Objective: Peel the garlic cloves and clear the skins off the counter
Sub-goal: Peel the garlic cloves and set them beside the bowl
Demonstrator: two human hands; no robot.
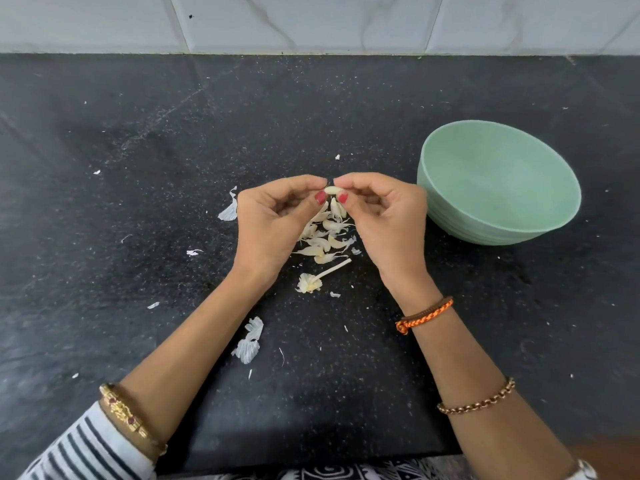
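Both hands hover over the middle of the black counter [145,188]. My left hand [270,223] and my right hand [388,216] pinch one small pale garlic clove [331,190] between thumbs and forefingers, one hand at each end. Below the hands lies a pile of several garlic cloves [325,237] with skins still on. A garlic stem with its root base [311,280] lies just nearer me. White papery skins are scattered around, one large piece [229,211] left of my left hand and another [250,342] beside my left forearm.
A mint-green bowl [446,202] stands to the right of my right hand, tilted, with nothing visible inside. White tiled wall [311,22] runs along the back of the counter. Small skin flecks [194,252] dot the left half. The counter's front edge is near my body.
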